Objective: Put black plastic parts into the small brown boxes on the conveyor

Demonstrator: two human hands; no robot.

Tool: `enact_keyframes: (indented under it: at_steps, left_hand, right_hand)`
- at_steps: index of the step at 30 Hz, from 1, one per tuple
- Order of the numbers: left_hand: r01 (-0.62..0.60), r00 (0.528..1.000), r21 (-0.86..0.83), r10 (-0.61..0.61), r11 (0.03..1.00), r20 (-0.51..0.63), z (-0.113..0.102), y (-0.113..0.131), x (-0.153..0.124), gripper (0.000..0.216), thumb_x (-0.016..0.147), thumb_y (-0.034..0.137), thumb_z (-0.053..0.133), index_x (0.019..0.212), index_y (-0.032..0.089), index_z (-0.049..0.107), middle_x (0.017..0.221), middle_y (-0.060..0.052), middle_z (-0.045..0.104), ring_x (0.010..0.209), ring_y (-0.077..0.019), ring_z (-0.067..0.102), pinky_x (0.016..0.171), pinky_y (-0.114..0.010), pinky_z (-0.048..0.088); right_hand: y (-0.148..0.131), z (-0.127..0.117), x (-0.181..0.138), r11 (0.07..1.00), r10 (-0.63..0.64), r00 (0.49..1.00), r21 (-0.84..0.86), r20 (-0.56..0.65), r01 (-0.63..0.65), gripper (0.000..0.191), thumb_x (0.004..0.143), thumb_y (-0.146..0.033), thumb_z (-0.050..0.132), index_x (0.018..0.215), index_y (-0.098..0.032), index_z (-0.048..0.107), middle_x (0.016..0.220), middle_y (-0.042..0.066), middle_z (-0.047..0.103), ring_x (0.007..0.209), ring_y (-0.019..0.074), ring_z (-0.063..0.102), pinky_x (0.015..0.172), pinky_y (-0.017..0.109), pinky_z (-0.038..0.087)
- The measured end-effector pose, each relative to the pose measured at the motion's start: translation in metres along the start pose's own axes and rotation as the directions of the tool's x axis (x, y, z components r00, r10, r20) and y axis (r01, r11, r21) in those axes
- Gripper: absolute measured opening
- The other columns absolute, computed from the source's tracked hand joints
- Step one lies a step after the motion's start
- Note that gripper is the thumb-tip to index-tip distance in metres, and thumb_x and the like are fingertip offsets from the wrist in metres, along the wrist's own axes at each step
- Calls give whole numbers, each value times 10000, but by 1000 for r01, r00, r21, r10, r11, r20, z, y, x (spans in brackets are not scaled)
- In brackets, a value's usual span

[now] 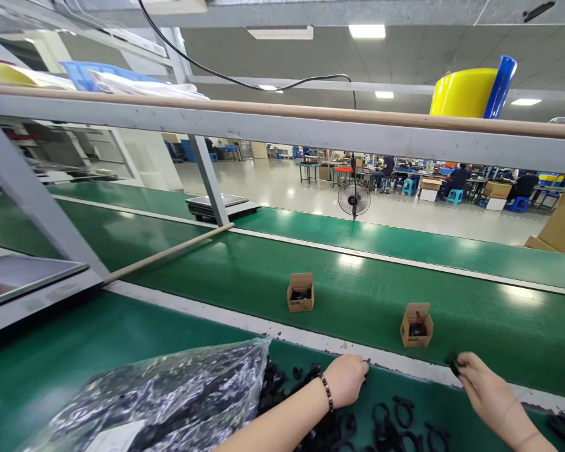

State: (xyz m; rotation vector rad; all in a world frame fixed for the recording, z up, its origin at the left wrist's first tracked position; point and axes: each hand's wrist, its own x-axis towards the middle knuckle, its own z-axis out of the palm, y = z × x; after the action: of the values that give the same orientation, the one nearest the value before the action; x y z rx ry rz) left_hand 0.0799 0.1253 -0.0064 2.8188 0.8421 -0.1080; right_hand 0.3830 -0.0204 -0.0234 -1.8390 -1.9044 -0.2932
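My left hand [351, 380], a beaded bracelet on its wrist, is closed at the near edge of the white rail. A bit of something black shows at its fingertips; its shape is mostly hidden. To the right, my right hand [483, 389] pinches a small black part [453, 365] above the rail. Black ring-shaped parts [403, 411] lie loose on the green surface between and below my hands. Beyond the rail, an open cardboard box [417, 339] holds a dark item with a reddish wire. Another open box [301, 301] farther left contains black pieces.
A clear plastic bag [169, 402] of dark parts lies at the front left, beside a black heap. The white rail [245, 321] separates the near surface from the green conveyor belt [348, 289]. A wooden rod [169, 252] crosses the belt; a shelf beam [282, 125] runs overhead.
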Motion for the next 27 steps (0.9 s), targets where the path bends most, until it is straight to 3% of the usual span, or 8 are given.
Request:
enact_keyframes:
  at_steps: [4, 9, 14, 18, 21, 27]
  left_hand:
    - [59, 997, -57, -62, 997, -49, -10, -1, -2, 163, 815, 155, 463, 833, 146, 624, 888, -118, 625, 870, -255, 598, 773, -348, 478]
    - [121, 977, -165, -147, 979, -155, -24, -12, -9, 161, 818, 147, 449, 772, 175, 600, 836, -64, 599, 817, -205, 578, 732, -286, 451]
    - [116, 959, -271, -179, 955, -221, -34, -22, -11, 155, 806, 142, 468, 711, 180, 584, 768, -26, 577, 769, -165, 553, 690, -242, 420]
    - [114, 947, -327, -202, 938, -249, -38, -23, -8, 146, 787, 134, 490, 691, 183, 588, 738, -11, 574, 736, -150, 541, 675, -231, 404]
    - [110, 939, -349, -212, 931, -271, -39, -22, -2, 135, 769, 126, 510, 679, 182, 592, 719, -3, 574, 706, -144, 530, 656, -226, 390]
    - [186, 901, -417, -324, 890, -290, -47, -28, 23, 120, 763, 152, 534, 670, 177, 604, 677, 11, 581, 676, -137, 525, 633, -220, 369]
  right_hand:
    - [-17, 13, 76, 949, -237, 967, -189, 91, 250, 347, 803, -39, 331, 885, -161, 645, 1092, 110, 582, 811, 191, 586, 747, 318, 474]
    - [-40, 48, 127, 885, -412, 896, -163, 164, 437, 262, 764, -6, 437, 761, -152, 655, 943, 102, 622, 945, 226, 551, 877, 359, 439]
    - [-51, 74, 137, 844, -498, 834, -90, 236, 529, 295, 781, -4, 426, 810, -144, 683, 983, 81, 646, 993, 178, 563, 1037, 316, 336]
    - [-60, 90, 137, 857, -472, 842, -88, 261, 508, 353, 702, -10, 477, 995, -81, 661, 1133, 135, 609, 1161, 240, 480, 1067, 366, 310]
    - [-73, 99, 138, 873, -439, 856, -96, 272, 478, 423, 650, -20, 498, 1051, -33, 634, 1184, 180, 572, 1156, 258, 483, 1064, 365, 314]
    - [-109, 117, 156, 876, -433, 848, -82, 306, 476, 267, 688, -80, 512, 887, -70, 690, 912, 162, 642, 960, 247, 583, 995, 375, 382]
